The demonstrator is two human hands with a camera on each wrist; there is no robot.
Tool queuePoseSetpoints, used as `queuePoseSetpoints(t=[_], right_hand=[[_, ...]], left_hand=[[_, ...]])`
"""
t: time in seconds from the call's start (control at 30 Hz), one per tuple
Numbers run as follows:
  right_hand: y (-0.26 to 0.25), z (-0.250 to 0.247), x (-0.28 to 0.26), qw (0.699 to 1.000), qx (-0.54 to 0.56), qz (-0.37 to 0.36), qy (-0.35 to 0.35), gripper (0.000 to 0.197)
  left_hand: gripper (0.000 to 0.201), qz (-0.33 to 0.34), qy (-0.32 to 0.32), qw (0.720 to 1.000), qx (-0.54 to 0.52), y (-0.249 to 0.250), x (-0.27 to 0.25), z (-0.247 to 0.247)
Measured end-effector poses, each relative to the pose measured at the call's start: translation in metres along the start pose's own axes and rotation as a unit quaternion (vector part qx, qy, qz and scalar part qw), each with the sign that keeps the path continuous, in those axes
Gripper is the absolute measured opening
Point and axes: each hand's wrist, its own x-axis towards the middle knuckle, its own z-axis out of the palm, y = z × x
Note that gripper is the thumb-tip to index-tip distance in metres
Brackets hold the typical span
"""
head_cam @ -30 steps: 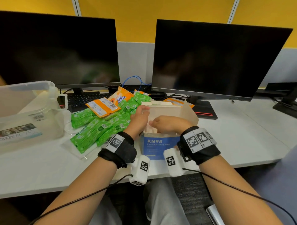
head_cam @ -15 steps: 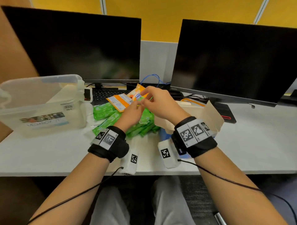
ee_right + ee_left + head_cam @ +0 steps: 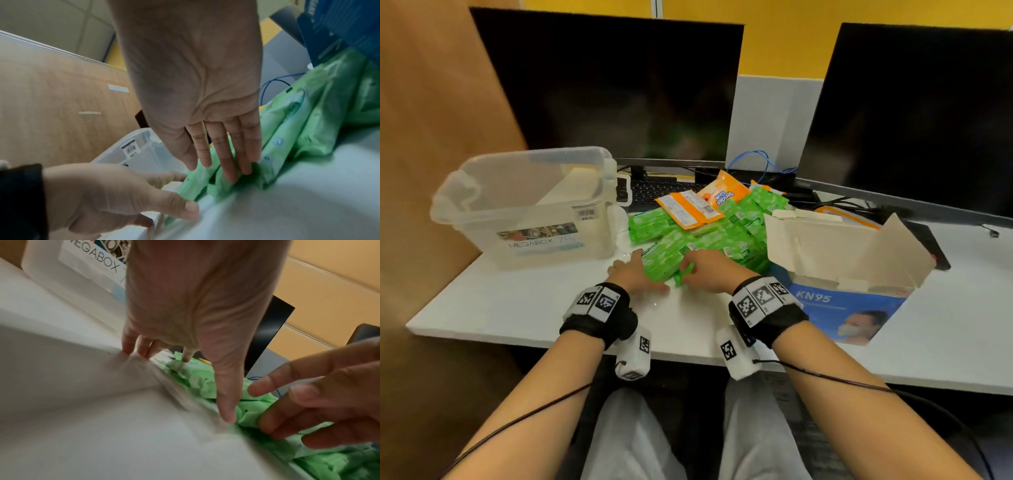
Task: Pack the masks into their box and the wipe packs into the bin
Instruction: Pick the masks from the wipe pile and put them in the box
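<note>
A pile of green wipe packs (image 3: 705,240), with orange packs (image 3: 688,212) on top, lies mid-desk between the clear plastic bin (image 3: 527,205) and the open blue KN95 mask box (image 3: 842,277). Both hands are at the pile's near end. My left hand (image 3: 638,275) touches the left side of the nearest green pack (image 3: 252,412), fingertips on the desk and thumb along the pack's near edge. My right hand (image 3: 705,274) lies on the same pack (image 3: 273,154) with straight fingers (image 3: 228,159). The bin looks empty. What is inside the mask box is hidden.
Two dark monitors (image 3: 619,96) stand behind the pile, with a keyboard (image 3: 654,192) and blue cable (image 3: 753,161) under them. A wooden partition (image 3: 431,137) closes the left side. The white desk (image 3: 517,305) shows in front of the bin, its edge near my wrists.
A second ago both hands were at the mask box, then on an orange pack atop the pile. Now they are down at the near green pack. The view has swung left.
</note>
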Motion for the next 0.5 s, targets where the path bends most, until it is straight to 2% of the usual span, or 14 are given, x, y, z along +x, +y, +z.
queuePoseSetpoints(t=[0.1,0.23,0.37,0.5], right_hand=[[0.002,0.006,0.009,1.000,0.022,0.006,-0.001,0.037],[0.003,0.003,0.018,0.999,0.049,0.011,0.014,0.031],[-0.002,-0.004,0.026,0.999,0.021,0.026,-0.001,0.030],[-0.007,-0.001,0.032,0.999,-0.019,0.037,-0.006,0.029]], left_hand=[[0.117,-0.004,0.017,0.999,0.049,0.000,-0.002,0.002],[0.114,-0.014,0.047,0.998,0.044,0.001,0.002,0.002],[0.108,-0.048,0.044,0.998,0.017,-0.003,0.004,-0.002],[0.099,-0.029,0.029,0.996,-0.074,-0.001,0.003,-0.009]])
